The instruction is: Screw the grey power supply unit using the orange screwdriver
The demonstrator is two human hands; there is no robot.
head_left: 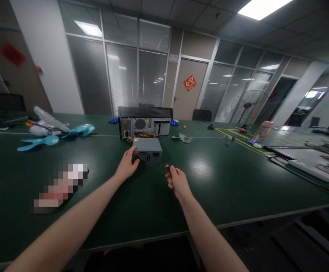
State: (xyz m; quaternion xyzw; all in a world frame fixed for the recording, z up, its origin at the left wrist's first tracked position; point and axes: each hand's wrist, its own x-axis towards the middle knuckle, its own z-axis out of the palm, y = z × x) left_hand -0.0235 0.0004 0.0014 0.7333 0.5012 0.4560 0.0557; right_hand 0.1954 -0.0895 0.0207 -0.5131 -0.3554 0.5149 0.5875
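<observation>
A grey computer power supply (147, 145) sits on the green table, its round fan grille and power socket facing me. My left hand (127, 165) grips its left edge, with fingers on the top and side and the thumb at the front. To the right of it, just above the table, my right hand (178, 181) is closed around a small screwdriver (168, 169) with an orange and black handle. The screwdriver is apart from the power supply, and its tip is too small to make out. Behind stands a black computer case (145, 122), lying on its side, with coloured cables (144, 135) in front.
Light-blue plastic pieces (44, 142) and a white object (49, 122) lie at the left. A pixelated phone-like item (65, 185) is near my left forearm. Blue gloves (175, 122) show beside the case. A power strip (311, 170) and a flat panel (297, 153) are at the right.
</observation>
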